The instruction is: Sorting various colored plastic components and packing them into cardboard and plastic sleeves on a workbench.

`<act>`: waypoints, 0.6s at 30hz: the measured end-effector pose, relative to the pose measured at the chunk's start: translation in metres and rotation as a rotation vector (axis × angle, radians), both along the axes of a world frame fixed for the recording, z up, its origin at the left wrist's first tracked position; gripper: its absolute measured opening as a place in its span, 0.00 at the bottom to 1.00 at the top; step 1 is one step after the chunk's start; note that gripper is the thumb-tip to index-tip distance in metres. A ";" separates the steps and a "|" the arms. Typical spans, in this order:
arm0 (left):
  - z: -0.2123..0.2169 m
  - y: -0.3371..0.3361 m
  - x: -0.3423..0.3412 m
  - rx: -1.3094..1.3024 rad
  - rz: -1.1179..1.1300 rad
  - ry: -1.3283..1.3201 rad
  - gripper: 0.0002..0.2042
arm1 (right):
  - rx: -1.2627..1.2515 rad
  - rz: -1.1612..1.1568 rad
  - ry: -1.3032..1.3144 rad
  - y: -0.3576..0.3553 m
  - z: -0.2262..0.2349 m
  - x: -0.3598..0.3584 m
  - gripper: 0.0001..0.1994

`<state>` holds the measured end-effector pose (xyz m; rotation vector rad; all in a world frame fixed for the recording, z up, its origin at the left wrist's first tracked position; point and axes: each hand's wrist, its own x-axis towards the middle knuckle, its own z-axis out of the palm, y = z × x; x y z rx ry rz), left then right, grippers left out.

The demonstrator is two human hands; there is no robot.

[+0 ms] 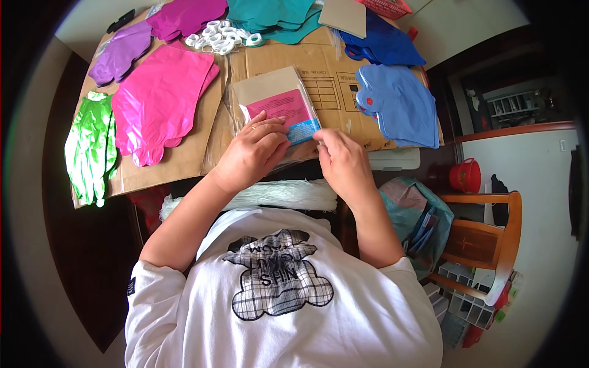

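Note:
In front of me lies a clear plastic packet [270, 86]. Inside it show a tan card, a pink printed sheet [279, 109] and a blue label strip [303, 131] along the near edge. My left hand [256, 150] rests on the packet's near left part, fingers slightly bent and lying over the pink sheet, gripping nothing. At the near right corner, the fingertips of my right hand [345, 156] are pinched together on the packet's edge. The near edge of the packet is partly hidden by both hands.
Flattened brown cardboard [178, 165] covers the table. Around its edges lie foil balloons: green [91, 147], pink [162, 101], purple [123, 54], teal [270, 15] and light blue [402, 104]. White ribbon rolls [221, 37] sit at the back; a wooden chair [475, 239] stands right.

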<state>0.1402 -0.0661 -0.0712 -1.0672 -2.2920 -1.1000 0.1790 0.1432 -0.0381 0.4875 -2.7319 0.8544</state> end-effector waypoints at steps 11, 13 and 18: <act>0.001 -0.001 -0.001 0.023 -0.021 -0.037 0.07 | 0.162 0.142 0.194 0.013 -0.014 -0.023 0.17; 0.002 -0.001 0.000 0.032 -0.035 -0.043 0.07 | 0.183 0.123 0.251 0.012 -0.018 -0.019 0.17; 0.005 0.001 0.001 0.040 -0.062 -0.022 0.07 | 0.185 0.005 0.326 0.004 -0.024 -0.006 0.17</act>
